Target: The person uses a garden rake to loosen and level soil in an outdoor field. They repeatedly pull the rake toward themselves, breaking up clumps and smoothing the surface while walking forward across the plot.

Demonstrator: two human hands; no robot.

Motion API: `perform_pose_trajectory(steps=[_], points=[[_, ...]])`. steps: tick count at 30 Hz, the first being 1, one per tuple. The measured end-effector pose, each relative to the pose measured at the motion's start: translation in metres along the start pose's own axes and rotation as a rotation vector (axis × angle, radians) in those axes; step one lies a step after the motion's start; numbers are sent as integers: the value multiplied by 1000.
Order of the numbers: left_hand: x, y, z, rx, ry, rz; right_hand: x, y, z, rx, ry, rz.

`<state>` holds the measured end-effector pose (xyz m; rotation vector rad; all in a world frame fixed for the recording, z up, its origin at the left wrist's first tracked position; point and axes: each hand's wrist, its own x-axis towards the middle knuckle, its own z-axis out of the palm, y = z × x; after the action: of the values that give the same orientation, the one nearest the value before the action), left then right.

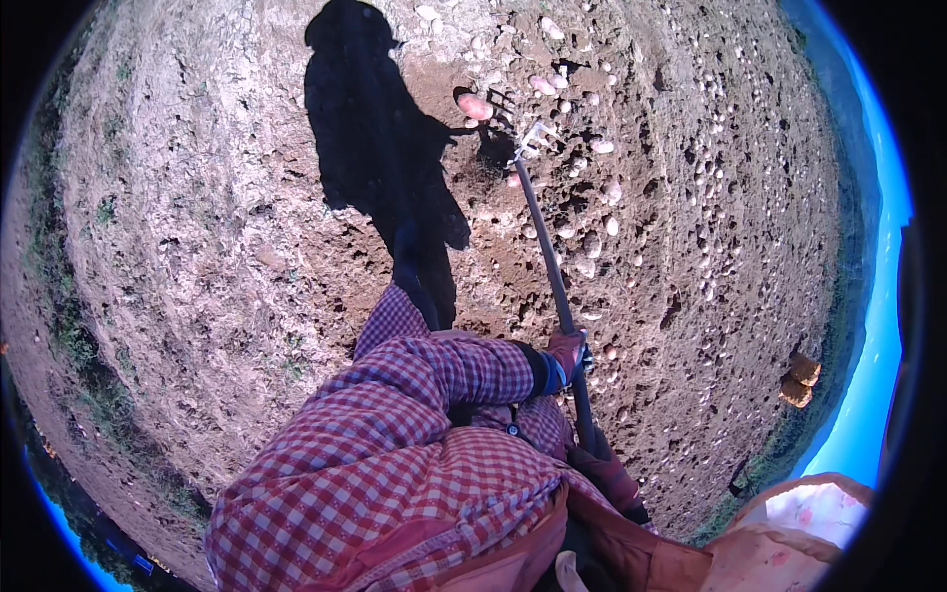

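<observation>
My left hand (567, 354), gloved and in a checked sleeve, is wrapped around the long handle of a pronged hoe (544, 237). Lower on the same handle, close to my body, my right hand (601, 462) also grips it; part of that hand is in shadow. The hoe's pale metal tined head (534, 139) rests at the loosened soil ahead of me. Just left of the head lies a large reddish potato (474, 107). Another reddish potato (513, 180) shows beside the handle below the head. Paired pink potatoes (542, 85) lie beyond the tines.
Many pale potatoes (611, 226) are scattered across the dug soil (666, 311) on the right. Drier ground with stubble (200, 244) spreads to the left. My shadow (362, 126) falls ahead. Filled yellowish sacks (800, 379) stand at the far right. A green strip (70, 325) borders the left.
</observation>
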<state>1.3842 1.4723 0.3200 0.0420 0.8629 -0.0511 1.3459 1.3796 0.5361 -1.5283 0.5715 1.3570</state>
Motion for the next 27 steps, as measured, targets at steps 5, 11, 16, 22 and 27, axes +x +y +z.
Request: perform_pose_trajectory(steps=[5,11,16,22,27], points=[[5,19,17,-121,33,-116,1,-12,-8,164,-107,37],[106,207,-25,288,175,313,161,-61,83,434,-570,47],[180,289,-92,583,390,227,240,-72,126,674,-664,157],[197,180,-145,1932,688,494,211,-8,87,828,-597,202],[112,69,-103,938,651,221,134,51,30,777,-586,66]])
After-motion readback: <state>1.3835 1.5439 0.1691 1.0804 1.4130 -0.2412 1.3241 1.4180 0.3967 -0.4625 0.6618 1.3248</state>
